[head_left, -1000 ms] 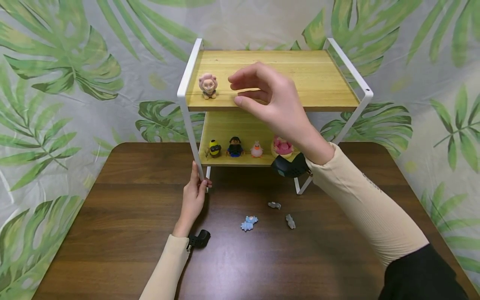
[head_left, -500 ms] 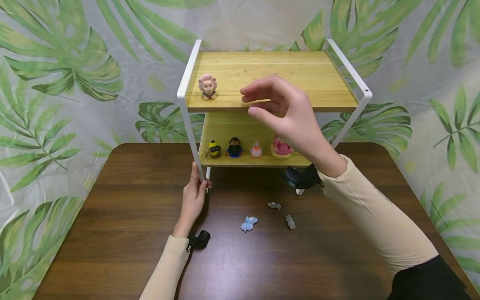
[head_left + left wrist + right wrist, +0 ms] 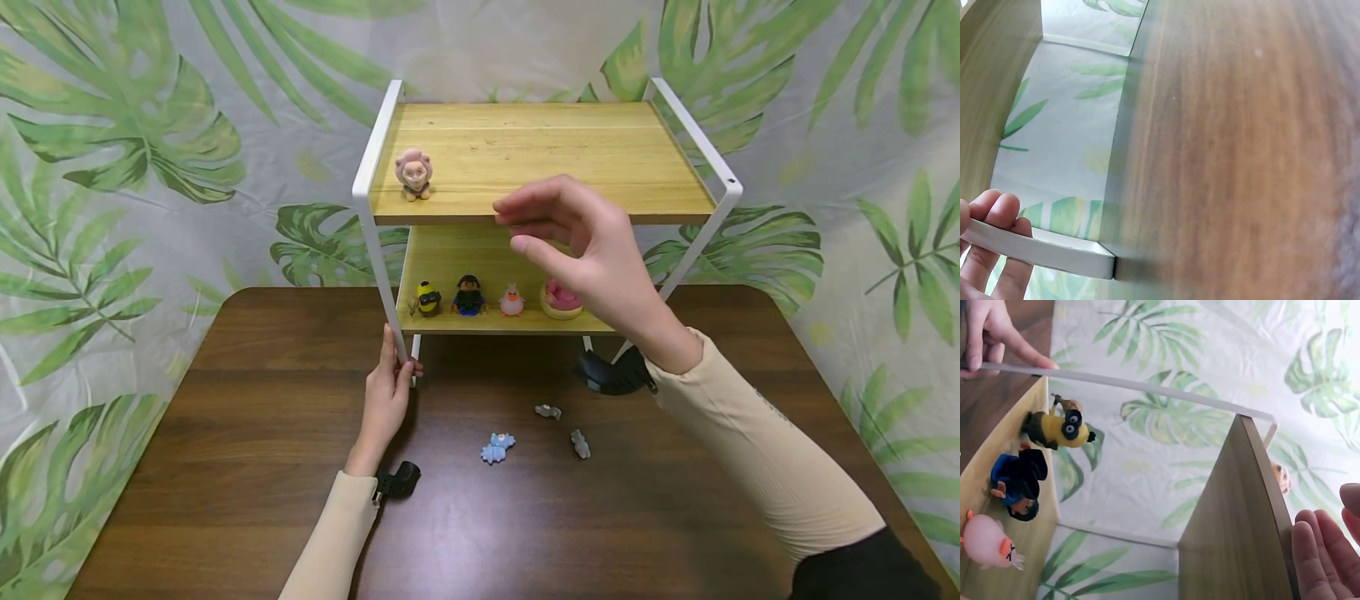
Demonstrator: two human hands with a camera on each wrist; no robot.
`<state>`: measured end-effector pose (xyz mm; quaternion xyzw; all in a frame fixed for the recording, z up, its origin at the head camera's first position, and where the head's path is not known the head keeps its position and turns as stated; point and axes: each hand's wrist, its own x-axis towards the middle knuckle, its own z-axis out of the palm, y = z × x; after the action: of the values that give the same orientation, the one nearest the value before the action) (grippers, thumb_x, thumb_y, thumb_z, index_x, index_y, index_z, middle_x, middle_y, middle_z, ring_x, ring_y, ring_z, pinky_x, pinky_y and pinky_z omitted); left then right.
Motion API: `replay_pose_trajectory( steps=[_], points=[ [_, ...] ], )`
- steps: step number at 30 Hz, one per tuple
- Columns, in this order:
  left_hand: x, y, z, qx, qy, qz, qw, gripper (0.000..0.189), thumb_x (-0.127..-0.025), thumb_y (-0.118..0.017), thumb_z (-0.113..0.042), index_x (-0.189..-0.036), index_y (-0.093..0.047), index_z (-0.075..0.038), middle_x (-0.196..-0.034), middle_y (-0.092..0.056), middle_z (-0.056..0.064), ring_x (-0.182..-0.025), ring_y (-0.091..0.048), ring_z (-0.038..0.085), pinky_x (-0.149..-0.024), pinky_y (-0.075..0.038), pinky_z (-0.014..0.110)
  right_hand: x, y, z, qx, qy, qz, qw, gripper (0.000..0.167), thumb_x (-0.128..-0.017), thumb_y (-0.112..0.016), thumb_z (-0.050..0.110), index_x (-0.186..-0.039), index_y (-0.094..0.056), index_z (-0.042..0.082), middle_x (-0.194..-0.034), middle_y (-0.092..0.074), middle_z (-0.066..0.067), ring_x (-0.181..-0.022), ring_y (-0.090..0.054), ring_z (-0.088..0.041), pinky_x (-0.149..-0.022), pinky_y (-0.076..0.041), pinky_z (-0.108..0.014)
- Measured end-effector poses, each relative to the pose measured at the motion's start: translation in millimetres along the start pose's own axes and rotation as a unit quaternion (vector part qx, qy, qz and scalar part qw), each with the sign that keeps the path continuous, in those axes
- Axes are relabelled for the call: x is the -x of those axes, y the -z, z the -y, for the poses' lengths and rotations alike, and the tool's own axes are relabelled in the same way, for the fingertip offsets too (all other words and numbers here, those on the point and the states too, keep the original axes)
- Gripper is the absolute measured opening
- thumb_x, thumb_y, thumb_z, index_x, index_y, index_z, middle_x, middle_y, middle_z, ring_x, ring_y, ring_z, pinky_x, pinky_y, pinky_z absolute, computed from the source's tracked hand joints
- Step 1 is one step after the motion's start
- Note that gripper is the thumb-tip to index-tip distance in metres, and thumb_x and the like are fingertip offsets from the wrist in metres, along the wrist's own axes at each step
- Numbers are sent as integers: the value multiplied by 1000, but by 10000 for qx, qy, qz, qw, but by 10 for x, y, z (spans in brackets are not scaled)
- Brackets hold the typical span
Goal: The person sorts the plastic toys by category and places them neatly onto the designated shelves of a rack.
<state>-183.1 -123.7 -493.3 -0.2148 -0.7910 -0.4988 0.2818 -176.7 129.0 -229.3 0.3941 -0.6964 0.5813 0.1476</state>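
My left hand (image 3: 386,400) grips the white metal leg (image 3: 1054,251) of a small two-tier shelf, fingers curled round it in the left wrist view. In front of the top board's (image 3: 525,150) edge hovers my right hand (image 3: 585,242), thumb and fingers apart with nothing between them. A pink lion figure (image 3: 414,173) stands at the top board's left end. Along the lower board (image 3: 480,250) sit a yellow minion figure (image 3: 1060,428), a dark-haired figure in blue and black (image 3: 1019,484), a pale pink duck figure (image 3: 988,542) and a pink toy in a cream bowl (image 3: 561,300).
On the brown wooden table (image 3: 225,467) before the shelf lie a light blue figure (image 3: 498,447) and two small grey pieces, one grey piece (image 3: 547,411) nearer the shelf, another grey piece (image 3: 581,444) to its right. A leaf-patterned cloth (image 3: 120,108) hangs behind.
My right hand has moved right and down, away from the lion figure, and its fingers stay apart. The left hand keeps its hold on the shelf leg.
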Motion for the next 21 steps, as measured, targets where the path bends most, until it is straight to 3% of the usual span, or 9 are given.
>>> replay_pose_trajectory(
  steps=[11, 21],
  points=[
    [-7, 25, -34, -165, 102, 83, 9998, 96, -94, -51, 9, -148, -1, -53, -79, -63, 20, -69, -64, 31, -62, -55, 46, 133, -6, -20, -8, -182, 62, 9998, 26, -85, -62, -13, -111, -60, -9, -112, -64, -14, -103, -61, -27, -85, -51, -32],
    [-7, 4, -2, -41, 29, 5, 10000, 104, -90, -53, 16, -148, -2, -54, -76, -62, 23, -66, -63, 35, -60, -54, 49, 257, -29, -84, -160, -317, 151, 9993, 25, -86, -61, -13, -110, -59, -9, -110, -64, -15, -103, -61, -26, -86, -51, -36]
  ],
)
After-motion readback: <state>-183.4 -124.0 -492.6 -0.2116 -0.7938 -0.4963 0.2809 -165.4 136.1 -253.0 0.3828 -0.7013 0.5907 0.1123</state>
